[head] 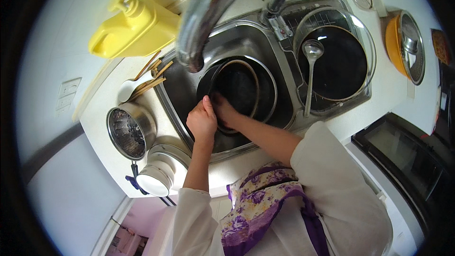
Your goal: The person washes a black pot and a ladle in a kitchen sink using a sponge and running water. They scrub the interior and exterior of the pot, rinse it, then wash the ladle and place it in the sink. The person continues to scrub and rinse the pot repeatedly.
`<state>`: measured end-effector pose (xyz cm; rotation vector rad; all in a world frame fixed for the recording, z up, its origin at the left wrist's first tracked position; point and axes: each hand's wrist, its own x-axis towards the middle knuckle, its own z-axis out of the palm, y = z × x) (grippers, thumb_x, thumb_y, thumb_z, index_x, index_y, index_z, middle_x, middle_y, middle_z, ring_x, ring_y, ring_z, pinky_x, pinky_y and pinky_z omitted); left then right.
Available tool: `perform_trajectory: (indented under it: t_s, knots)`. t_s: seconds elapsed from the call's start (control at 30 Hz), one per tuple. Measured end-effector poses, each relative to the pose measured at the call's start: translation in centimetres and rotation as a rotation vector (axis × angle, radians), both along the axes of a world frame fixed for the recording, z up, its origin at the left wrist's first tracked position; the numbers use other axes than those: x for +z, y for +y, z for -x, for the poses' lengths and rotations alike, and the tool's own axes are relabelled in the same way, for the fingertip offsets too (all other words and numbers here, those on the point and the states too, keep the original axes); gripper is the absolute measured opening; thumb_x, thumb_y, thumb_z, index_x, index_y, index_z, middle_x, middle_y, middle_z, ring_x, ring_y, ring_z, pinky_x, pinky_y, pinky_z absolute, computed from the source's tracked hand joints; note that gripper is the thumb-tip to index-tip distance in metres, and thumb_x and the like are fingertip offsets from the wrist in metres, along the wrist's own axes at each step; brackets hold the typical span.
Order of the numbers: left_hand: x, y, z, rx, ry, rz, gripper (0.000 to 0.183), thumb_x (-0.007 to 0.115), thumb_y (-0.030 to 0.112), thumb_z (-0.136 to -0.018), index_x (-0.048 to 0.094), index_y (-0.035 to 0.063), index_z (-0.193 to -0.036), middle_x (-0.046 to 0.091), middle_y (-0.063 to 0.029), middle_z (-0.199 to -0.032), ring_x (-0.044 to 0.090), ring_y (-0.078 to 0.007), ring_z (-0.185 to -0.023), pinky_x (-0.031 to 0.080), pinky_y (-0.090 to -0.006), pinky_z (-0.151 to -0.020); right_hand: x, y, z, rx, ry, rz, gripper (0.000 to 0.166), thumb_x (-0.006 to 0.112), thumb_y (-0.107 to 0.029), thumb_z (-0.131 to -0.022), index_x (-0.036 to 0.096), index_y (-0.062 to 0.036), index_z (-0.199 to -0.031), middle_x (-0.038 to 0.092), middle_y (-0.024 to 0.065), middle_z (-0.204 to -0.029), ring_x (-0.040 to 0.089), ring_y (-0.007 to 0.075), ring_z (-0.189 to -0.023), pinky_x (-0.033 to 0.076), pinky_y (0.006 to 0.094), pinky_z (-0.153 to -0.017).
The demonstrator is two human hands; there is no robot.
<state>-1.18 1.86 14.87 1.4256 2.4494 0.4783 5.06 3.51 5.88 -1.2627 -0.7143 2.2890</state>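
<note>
A dark round pan (239, 83) with a pale rim sits tilted in the left sink bowl (241, 39), inside or over a larger metal-rimmed vessel (273, 90). At its near left edge my left hand (202, 120) is closed with the thumb up, gripping the pan's edge. My right hand (226, 113) is blurred and reaches down inside the pan against its near left wall. Its fingers are partly hidden, so I cannot tell whether it holds anything. The chrome faucet spout (193, 48) hangs above the pan's far left side.
Right of the bowl lies a dark pan (334, 67) under a glass lid (371, 49), with a steel ladle (311, 74) on top. On the left are a yellow jug (142, 30), chopsticks with a white spoon (133, 87), a steel strainer pot (144, 124) and stacked white bowls (158, 177).
</note>
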Motion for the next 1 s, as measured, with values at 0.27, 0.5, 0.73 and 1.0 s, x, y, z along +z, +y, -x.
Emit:
perform_trajectory:
  t_s: [0.27,0.5,0.73,1.0]
  knots:
    - [-0.5,0.1,1.8,-0.043,-0.088,-0.02,0.051,0.036,0.034,-0.094,0.053,-0.0004,-0.06,0.05,-0.0216,-0.054,0.049,-0.04,-0.05,0.038,-0.0452,-0.047,-2.8,5.7,-2.8,0.137,-0.794,-0.928,0.014,0.046,-0.004,-0.081,0.045,-0.0039,-0.095,0.051,0.0219,-0.096,0.053,0.0406,-0.081,0.046,0.0423,-0.07]
    - [-1.4,-0.5,1.9,0.013,-0.216,-0.056,0.051,0.038,0.032,-0.094,0.049,-0.0027,-0.059,0.043,-0.0202,-0.049,0.041,-0.0331,-0.043,0.034,-0.041,-0.045,-2.0,-0.6,-2.3,0.391,-0.438,-0.978,0.029,0.053,-0.003,-0.075,0.045,0.0015,-0.103,0.046,0.0281,-0.11,0.053,0.0435,-0.092,0.046,0.0466,-0.075]
    - [-1.4,-0.3,1.7,0.053,-0.287,0.047,0.054,0.036,0.037,-0.095,0.053,-0.0064,-0.069,0.049,-0.0207,-0.056,0.044,-0.0261,-0.051,0.038,-0.0393,-0.053,-6.0,-1.7,-0.3,0.245,-0.483,-0.968,0.039,0.054,-0.012,-0.078,0.046,0.002,-0.113,0.045,0.0249,-0.116,0.05,0.0415,-0.1,0.045,0.043,-0.084]
    - [-1.6,-0.7,2.3,0.074,-0.229,0.02,0.054,0.035,0.038,-0.094,0.055,-0.0052,-0.069,0.052,-0.0235,-0.058,0.05,-0.0369,-0.051,0.039,-0.0418,-0.052,-7.1,2.9,0.5,-0.323,-0.25,-0.675,0.02,0.047,-0.014,-0.083,0.052,-0.001,-0.097,0.053,0.0188,-0.096,0.053,0.0346,-0.087,0.044,0.0385,-0.078]
